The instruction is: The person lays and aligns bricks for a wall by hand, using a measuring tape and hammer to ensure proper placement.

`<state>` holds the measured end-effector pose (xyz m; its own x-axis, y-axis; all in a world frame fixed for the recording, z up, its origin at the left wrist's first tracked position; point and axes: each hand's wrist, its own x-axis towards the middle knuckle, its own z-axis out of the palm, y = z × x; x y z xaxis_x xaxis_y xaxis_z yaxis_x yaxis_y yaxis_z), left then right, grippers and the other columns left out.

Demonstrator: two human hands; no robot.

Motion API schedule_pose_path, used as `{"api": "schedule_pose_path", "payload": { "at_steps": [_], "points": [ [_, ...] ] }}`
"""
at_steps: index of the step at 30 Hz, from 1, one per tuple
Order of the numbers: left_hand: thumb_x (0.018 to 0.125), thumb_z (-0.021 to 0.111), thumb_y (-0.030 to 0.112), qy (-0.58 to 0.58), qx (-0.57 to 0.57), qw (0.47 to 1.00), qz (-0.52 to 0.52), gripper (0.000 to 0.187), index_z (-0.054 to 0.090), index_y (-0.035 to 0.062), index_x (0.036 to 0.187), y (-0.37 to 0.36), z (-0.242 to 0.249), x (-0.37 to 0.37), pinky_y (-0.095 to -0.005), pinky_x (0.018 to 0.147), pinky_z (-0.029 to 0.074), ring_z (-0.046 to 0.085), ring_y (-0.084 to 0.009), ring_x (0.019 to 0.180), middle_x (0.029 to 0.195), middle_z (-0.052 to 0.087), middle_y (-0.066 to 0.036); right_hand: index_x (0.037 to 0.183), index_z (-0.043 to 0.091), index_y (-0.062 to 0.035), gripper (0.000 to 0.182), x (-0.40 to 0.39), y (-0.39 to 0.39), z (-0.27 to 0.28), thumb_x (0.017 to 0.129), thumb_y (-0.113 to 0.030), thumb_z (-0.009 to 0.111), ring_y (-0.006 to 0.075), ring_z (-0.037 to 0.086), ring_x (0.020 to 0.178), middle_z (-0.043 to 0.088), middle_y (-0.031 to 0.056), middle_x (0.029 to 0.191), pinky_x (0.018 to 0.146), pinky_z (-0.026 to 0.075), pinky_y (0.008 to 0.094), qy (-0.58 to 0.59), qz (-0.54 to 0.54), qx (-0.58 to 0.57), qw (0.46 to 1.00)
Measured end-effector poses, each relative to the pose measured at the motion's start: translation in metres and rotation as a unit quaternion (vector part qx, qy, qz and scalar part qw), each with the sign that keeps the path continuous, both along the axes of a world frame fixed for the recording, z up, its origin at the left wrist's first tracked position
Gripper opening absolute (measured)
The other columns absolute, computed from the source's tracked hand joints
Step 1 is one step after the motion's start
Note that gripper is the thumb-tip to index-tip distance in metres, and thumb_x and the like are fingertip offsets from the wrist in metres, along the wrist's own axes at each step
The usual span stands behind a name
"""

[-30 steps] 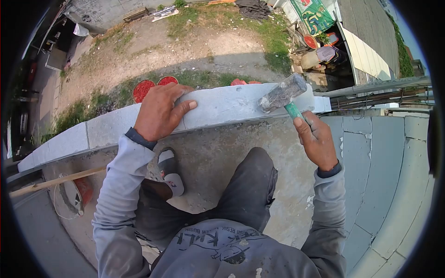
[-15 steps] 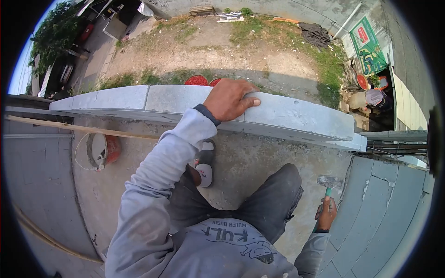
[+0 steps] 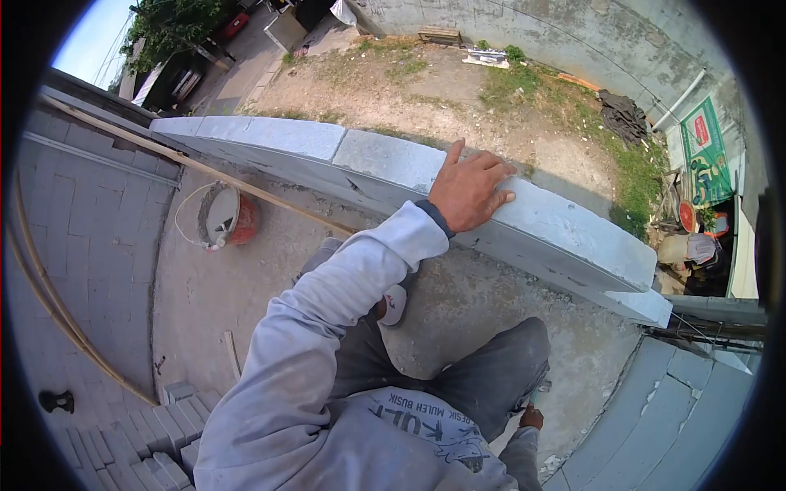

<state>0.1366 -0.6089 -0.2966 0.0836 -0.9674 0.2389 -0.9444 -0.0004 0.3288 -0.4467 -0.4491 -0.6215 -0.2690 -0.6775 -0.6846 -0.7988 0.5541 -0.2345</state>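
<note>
My left hand (image 3: pixel 471 190) rests on top of the low wall of pale grey lightweight blocks, fingers spread, near the joint between two blocks. To its right lies a long top block (image 3: pixel 573 229); another top block (image 3: pixel 385 159) is on its left. Low at the right, beside my knee, my right hand (image 3: pixel 532 418) is closed around the green handle of a hammer (image 3: pixel 536 399). My leg and the poor view leave the hammer's head hard to make out.
A red bucket (image 3: pixel 246 222) with grey mix stands on the concrete floor at left. A long wooden strip (image 3: pixel 270 198) slants beside the wall. Stacked blocks (image 3: pixel 155 430) sit at lower left. Beyond the wall lie bare ground and a green banner (image 3: pixel 707 155).
The view has turned leftward, so the wall slopes down to the right. My left hand has spread its fingers on the block. My right hand with the hammer has drawn closer to my knee.
</note>
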Motion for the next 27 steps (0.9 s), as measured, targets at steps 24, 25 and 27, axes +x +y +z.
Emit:
{"api": "schedule_pose_path", "payload": {
  "at_steps": [24,25,27],
  "points": [
    [0.078,0.062,0.009,-0.101,0.134,0.951,0.259,0.064,0.037,0.0190,0.136,0.139,0.038,0.154,-0.0550,0.108,0.020,0.028,-0.0280,0.134,0.141,0.037,-0.007,0.088,0.064,0.0010,0.036,0.020,-0.085,0.017,0.082,-0.033,0.058,0.0382,0.061,0.088,0.065,0.0223,0.089,0.078,0.046,0.0441,0.066,0.153,-0.081,0.983],
    [0.076,0.066,0.011,-0.132,0.196,0.940,0.247,0.071,0.033,0.0205,0.139,0.140,0.041,0.156,-0.0547,0.109,0.020,0.025,-0.0269,0.136,0.143,0.035,-0.006,0.089,0.064,0.0013,0.037,0.011,-0.069,0.006,0.082,-0.034,0.057,0.0387,0.061,0.090,0.065,0.0229,0.092,0.080,0.046,0.0447,0.084,0.179,-0.055,0.979],
    [0.074,0.069,0.013,-0.145,0.212,0.937,0.236,0.076,0.032,0.0212,0.139,0.138,0.044,0.158,-0.0541,0.109,0.019,0.024,-0.0257,0.136,0.144,0.033,-0.004,0.090,0.064,0.0023,0.041,-0.005,-0.035,-0.015,0.081,-0.036,0.056,0.0390,0.060,0.094,0.064,0.0240,0.096,0.082,0.046,0.0448,0.082,0.240,-0.015,0.967]
  ]
}}
